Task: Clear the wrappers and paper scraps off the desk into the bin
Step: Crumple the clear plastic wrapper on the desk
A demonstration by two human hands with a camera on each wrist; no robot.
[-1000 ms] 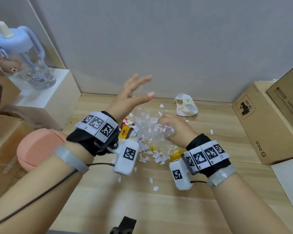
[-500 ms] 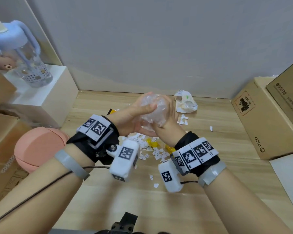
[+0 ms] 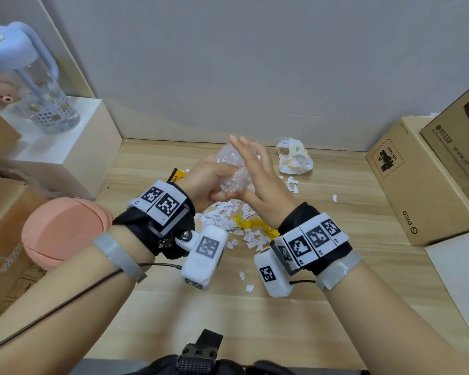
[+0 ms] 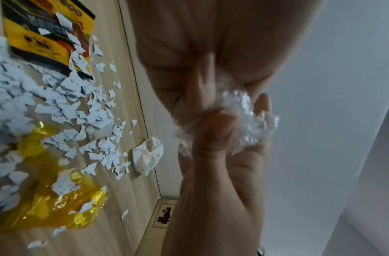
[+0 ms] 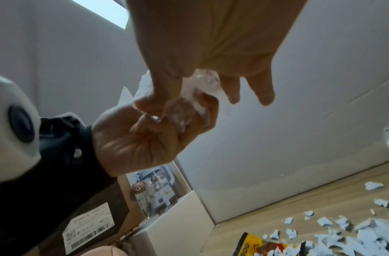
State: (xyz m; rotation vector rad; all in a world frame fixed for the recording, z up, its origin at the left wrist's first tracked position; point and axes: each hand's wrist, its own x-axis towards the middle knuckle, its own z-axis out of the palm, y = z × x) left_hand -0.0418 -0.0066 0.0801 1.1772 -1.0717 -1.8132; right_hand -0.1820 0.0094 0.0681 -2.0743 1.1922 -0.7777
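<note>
Above the wooden desk [image 3: 336, 239] I hold a crumpled clear plastic wrapper [image 3: 232, 171] between both hands. My left hand [image 3: 209, 182] curls its fingers round the wrapper [image 5: 189, 107]. My right hand [image 3: 255, 171] keeps its fingers straight behind the wrapper [image 4: 248, 121], and its thumb pinches the wad against them. Under the hands lies a heap of white paper scraps [image 3: 222, 220] with a yellow cellophane wrapper [image 3: 249, 224] among them. A yellow-and-black packet [image 3: 175, 177] lies to the left of it. A crumpled white wrapper [image 3: 294, 158] sits near the wall.
A pink round-topped object [image 3: 63, 234] stands beside the desk's left edge. Behind it, a clear bottle with a blue lid [image 3: 38, 85] stands on a white box [image 3: 65, 147]. Cardboard boxes [image 3: 417, 180] line the right side. A grey wall closes the back.
The right hand lifted the clear plastic off the desk. The left hand, open before, closed on it. Both hands squeezed it into a wad, and now the right fingers have straightened.
</note>
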